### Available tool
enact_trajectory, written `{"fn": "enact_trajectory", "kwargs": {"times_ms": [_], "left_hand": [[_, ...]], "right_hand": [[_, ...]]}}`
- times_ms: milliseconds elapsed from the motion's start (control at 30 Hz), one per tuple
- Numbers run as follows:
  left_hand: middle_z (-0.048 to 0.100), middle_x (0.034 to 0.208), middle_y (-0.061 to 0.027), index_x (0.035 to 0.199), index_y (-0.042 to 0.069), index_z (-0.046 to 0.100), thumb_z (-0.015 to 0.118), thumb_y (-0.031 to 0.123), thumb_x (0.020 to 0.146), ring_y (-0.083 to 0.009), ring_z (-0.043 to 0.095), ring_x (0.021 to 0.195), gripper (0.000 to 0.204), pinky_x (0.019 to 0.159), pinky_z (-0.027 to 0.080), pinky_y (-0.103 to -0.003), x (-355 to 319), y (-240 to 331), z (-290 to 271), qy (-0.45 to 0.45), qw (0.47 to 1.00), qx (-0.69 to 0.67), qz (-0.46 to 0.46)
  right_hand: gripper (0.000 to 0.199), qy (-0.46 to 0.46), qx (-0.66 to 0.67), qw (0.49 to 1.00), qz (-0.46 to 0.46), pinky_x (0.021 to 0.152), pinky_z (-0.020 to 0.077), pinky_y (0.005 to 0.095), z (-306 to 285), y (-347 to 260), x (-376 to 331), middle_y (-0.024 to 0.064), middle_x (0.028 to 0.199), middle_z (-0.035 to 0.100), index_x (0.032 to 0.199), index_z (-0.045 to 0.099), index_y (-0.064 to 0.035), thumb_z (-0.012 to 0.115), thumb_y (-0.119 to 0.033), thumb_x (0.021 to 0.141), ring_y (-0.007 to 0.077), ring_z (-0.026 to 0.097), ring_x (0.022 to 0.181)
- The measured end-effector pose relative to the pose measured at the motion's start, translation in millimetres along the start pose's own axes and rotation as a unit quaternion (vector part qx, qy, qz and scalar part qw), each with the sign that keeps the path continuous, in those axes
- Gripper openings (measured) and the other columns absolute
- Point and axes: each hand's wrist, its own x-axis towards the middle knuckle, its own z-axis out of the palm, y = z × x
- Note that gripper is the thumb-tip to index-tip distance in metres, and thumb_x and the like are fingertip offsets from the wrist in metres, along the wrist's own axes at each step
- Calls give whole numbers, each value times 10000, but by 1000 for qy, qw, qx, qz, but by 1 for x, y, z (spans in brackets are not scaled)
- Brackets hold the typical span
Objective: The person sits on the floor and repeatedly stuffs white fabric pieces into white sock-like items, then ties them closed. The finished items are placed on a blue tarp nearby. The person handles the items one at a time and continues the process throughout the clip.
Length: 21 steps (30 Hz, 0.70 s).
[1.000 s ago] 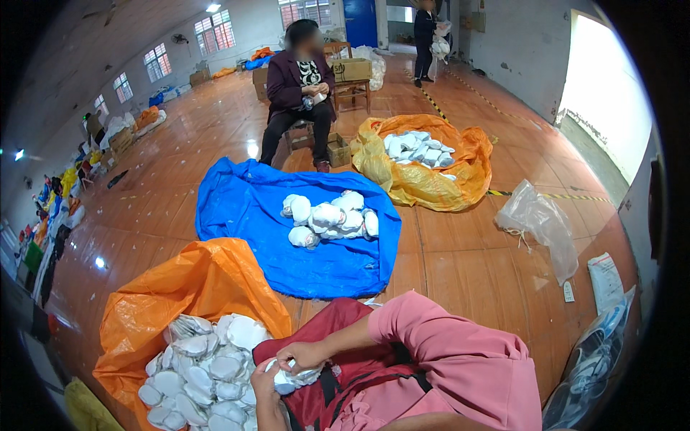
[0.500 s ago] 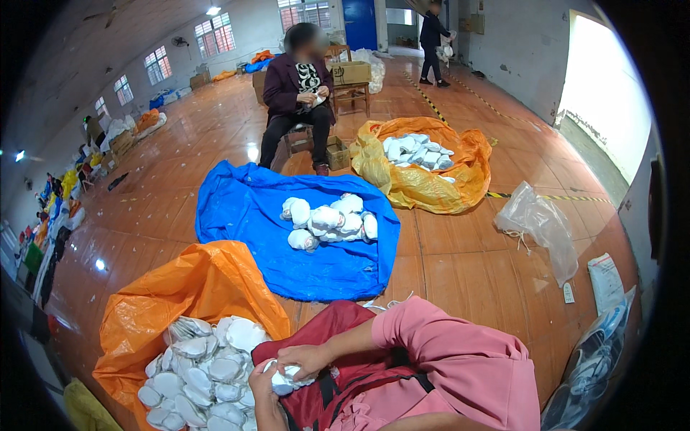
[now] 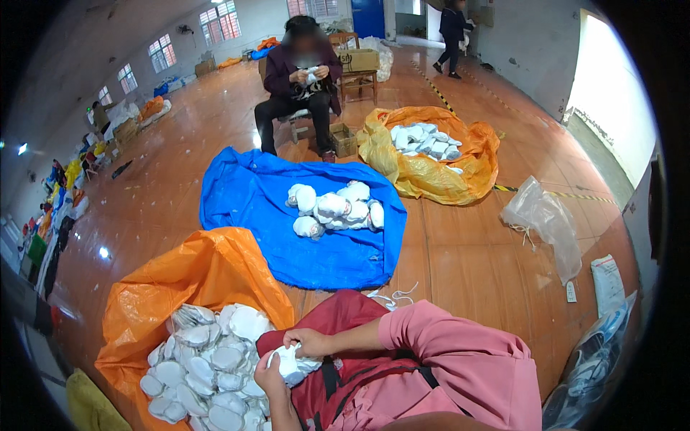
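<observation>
My left hand (image 3: 269,375) and my right hand (image 3: 307,342) both grip a white cloth piece (image 3: 293,366) over my lap, with fingers closed on its upper edge. What the cloth piece is exactly, I cannot make out. Close by on the left, an orange sack (image 3: 188,276) lies rolled down around a heap of flat, oval white pieces (image 3: 215,366). Ahead, several rounded white bundles (image 3: 332,208) rest on a spread blue sack (image 3: 244,208). My lap is covered by dark red cloth (image 3: 345,312).
Across the blue sack sits a person (image 3: 305,79) handling a white piece. A yellow-orange sack (image 3: 460,183) of white pieces stands ahead right. Clear plastic bags (image 3: 543,223) and a white packet (image 3: 608,286) lie to the right. Another person (image 3: 451,36) walks far off.
My hands have shifted slightly on the white cloth piece, which now shows more between them. The seated person has turned forward and raised the white piece. The view has tilted slightly.
</observation>
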Motion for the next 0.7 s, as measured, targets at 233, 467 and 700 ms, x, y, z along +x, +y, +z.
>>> {"fn": "enact_trajectory", "kwargs": {"times_ms": [233,467,700], "left_hand": [[652,1020,-104,1106,-59,616,689,92,840,-187,611,898,314,823,497,-306,-16,15,4,41,983,139,111],[666,966,-62,1149,20,643,631,316,935,-129,615,839,365,723,498,-275,2,51,-15,-159,949,229,-148],[669,952,-62,1102,-11,646,694,138,845,-126,622,819,300,734,508,-267,-4,44,-2,-193,955,211,-82]], "right_hand": [[218,49,-72,983,-163,734,438,340,9,2,6,69,799,517,796,528,-50,574,59,613,243,543,827],[154,50,-155,947,-278,770,415,379,20,-7,-11,70,809,518,783,552,-70,597,5,655,290,525,828],[285,86,-47,987,-124,776,449,291,13,4,-14,74,860,511,915,510,-42,610,10,654,184,523,845]]}}
